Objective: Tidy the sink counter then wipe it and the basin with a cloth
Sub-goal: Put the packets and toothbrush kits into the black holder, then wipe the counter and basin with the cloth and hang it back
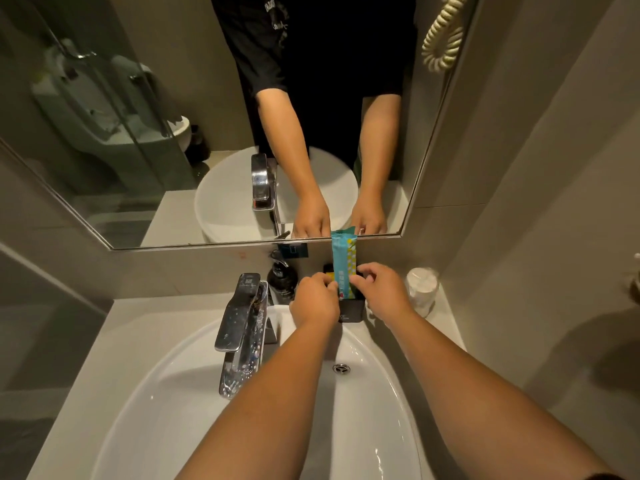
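A teal and yellow packet (pixel 343 259) stands upright against the wall below the mirror, its lower end inside a black box (pixel 351 311) on the back of the counter. My left hand (pixel 314 301) pinches the packet's lower left side. My right hand (pixel 381 292) grips its lower right side and the box's edge. The white oval basin (pixel 166 393) lies below my forearms, with its drain (pixel 341 368) between them. No cloth is in view.
A chrome tap (pixel 242 327) rises at the basin's back left. A dark pump bottle (pixel 282 280) stands behind it. A wrapped white cup (pixel 421 289) sits at the right on the pale counter (pixel 138 313). The mirror (pixel 207 133) covers the wall ahead.
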`<state>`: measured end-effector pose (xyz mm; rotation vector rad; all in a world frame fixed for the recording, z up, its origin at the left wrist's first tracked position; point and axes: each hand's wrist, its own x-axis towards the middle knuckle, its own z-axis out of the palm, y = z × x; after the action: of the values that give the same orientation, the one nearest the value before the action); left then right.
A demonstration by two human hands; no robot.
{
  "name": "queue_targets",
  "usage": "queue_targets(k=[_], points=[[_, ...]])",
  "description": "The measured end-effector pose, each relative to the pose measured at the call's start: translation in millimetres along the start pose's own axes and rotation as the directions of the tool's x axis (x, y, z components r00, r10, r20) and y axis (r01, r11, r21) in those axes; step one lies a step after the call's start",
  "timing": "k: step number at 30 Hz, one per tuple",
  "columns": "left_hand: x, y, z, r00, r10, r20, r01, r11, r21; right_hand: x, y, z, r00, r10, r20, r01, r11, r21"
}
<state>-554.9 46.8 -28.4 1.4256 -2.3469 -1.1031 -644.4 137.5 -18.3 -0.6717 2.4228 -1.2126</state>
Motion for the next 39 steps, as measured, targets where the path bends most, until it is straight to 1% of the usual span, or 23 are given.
queue_targets(k=[2,4,7,9,11,13,15,17,21,23,25,29,33,39], points=[[-5,1,-5,1.000,0.010,-0.006,-0.010,1.000,-0.011,-6,-3,-8,0.999,0.045,-0.014,-0.045,0.999,0.017],[-15,4,-13,0.999,0.040,-0.011,-0.041,0.999,-0.028,-14,-7,-21,0.998,0.049,-0.044,-0.049,0.999,-0.005],[-44,4,-28,0.992,0.128,0.011,-0.128,0.991,0.034,-39,-14,-42,0.997,-0.017,-0.075,0.009,0.994,-0.106],[-72,-3,-37,0.972,0.226,0.068,-0.233,0.961,0.150,-66,-15,-51,0.994,-0.097,-0.054,0.083,0.974,-0.211],[-100,-16,-45,0.936,0.317,0.153,-0.349,0.890,0.294,-97,-15,-52,0.983,-0.173,0.055,0.182,0.925,-0.333],[-127,-36,-56,0.907,0.352,0.231,-0.419,0.816,0.399,-131,-17,-44,0.961,-0.187,0.204,0.259,0.868,-0.424],[-152,-60,-69,0.884,0.365,0.293,-0.464,0.764,0.448,-165,-19,-36,0.934,-0.184,0.308,0.315,0.831,-0.458],[-176,-85,-84,0.859,0.381,0.342,-0.507,0.720,0.474,-194,-19,-27,0.907,-0.193,0.375,0.368,0.797,-0.479],[-221,-135,-115,0.849,0.360,0.387,-0.518,0.715,0.470,-247,-11,-10,0.866,-0.167,0.472,0.417,0.761,-0.497],[-240,-159,-128,0.856,0.339,0.391,-0.505,0.714,0.486,-273,-8,-3,0.857,-0.148,0.493,0.421,0.754,-0.505],[-256,-178,-139,0.861,0.326,0.391,-0.497,0.706,0.505,-295,-9,2,0.862,-0.145,0.486,0.417,0.747,-0.517],[-281,-201,-158,0.824,0.386,0.415,-0.563,0.644,0.519,-337,-9,10,0.870,-0.152,0.469,0.426,0.710,-0.561],[-314,-213,-174,0.805,0.430,0.410,-0.592,0.629,0.504,-381,-11,8,0.880,-0.124,0.458,0.402,0.705,-0.584],[-350,-219,-184,0.783,0.468,0.410,-0.622,0.598,0.506,-425,-17,-3,0.882,-0.126,0.455,0.412,0.674,-0.613]])
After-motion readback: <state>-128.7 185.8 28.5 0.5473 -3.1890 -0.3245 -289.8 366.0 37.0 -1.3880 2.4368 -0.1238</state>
